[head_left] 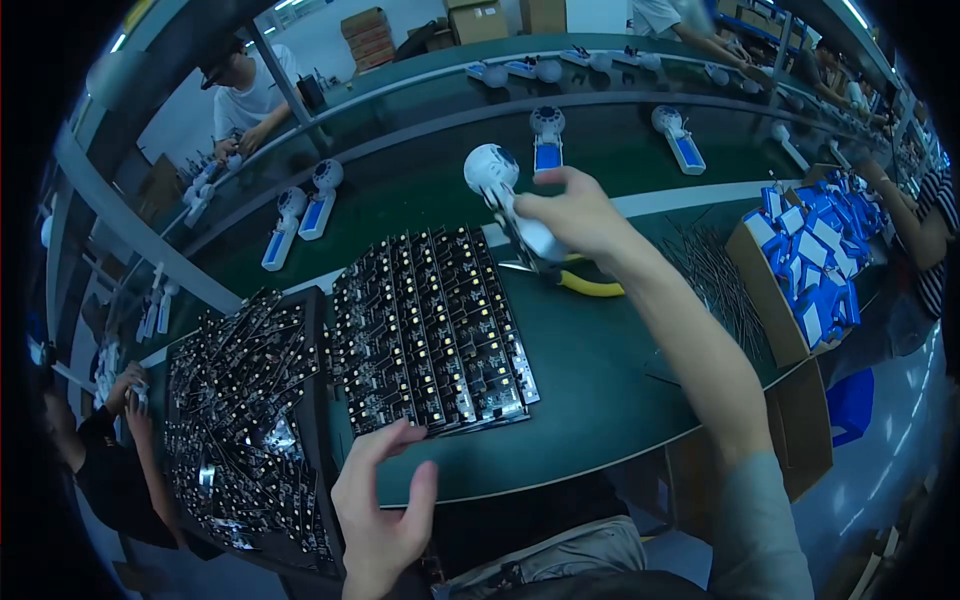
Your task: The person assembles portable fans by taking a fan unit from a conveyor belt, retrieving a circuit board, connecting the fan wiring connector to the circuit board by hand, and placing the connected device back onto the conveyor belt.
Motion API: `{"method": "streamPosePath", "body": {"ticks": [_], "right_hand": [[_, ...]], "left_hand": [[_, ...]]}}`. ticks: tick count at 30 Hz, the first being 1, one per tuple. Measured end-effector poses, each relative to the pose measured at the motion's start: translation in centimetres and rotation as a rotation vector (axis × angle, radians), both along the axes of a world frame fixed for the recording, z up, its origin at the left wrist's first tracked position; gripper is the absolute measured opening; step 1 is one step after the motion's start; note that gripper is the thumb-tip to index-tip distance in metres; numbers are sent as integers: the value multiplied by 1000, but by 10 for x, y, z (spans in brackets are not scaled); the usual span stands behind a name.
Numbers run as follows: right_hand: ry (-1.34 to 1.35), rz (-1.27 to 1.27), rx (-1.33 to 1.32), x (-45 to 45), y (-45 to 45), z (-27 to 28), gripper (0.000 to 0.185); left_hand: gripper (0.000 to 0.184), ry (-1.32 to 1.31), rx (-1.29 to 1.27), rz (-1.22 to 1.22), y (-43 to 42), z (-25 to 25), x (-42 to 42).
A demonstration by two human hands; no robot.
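Note:
My right hand (585, 218) is closed round the white body of a ball-headed device (491, 170), which looks like a small security camera. It is held above the table, over a pair of cutting pliers (592, 286) with yellow handles. My left hand (385, 510) is empty, thumb and fingers apart, at the near edge of a panel of black circuit boards (430, 330). Small yellowish squares run in rows across these boards. My left fingertips come close to the panel's lower edge; whether they touch it I cannot tell.
Loose circuit boards fill a dark tray (322, 345) on the left. Thin dark wires (715, 290) lie right, beside a cardboard box (765, 290) of blue-and-white parts. Similar devices (680, 140) line the green conveyor (420, 190). Co-workers (250, 95) are at the far side and both ends.

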State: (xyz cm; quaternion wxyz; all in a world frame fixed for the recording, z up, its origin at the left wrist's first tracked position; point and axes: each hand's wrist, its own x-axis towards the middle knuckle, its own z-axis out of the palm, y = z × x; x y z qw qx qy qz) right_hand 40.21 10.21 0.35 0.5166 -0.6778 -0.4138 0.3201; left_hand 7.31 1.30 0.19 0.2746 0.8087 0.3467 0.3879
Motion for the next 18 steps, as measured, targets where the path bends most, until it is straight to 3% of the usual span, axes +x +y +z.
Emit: {"method": "streamPosePath", "body": {"ticks": [3, 6, 8, 12, 15, 18], "right_hand": [[-29, -56, -22, 24, 102, -18, 74], [-651, -580, -192, 16, 136, -21, 76], [-692, -586, -363, 20, 150, -34, 75], [-532, -429, -299, 51, 152, -49, 70], [-507, -371, -280, 51, 93, -38, 60], [-461, -219, -65, 18, -13, -27, 52]], "left_hand": [[41, 1, -89, 108, 9, 2, -22], [36, 65, -34, 163, -1, 10, -41], [35, 55, -87, 142, -14, 17, -44], [35, 34, -241, 117, -32, 6, -42], [36, 31, -311, -64, -44, -3, -24], [34, -113, -396, -259, -38, -28, 11]]}}
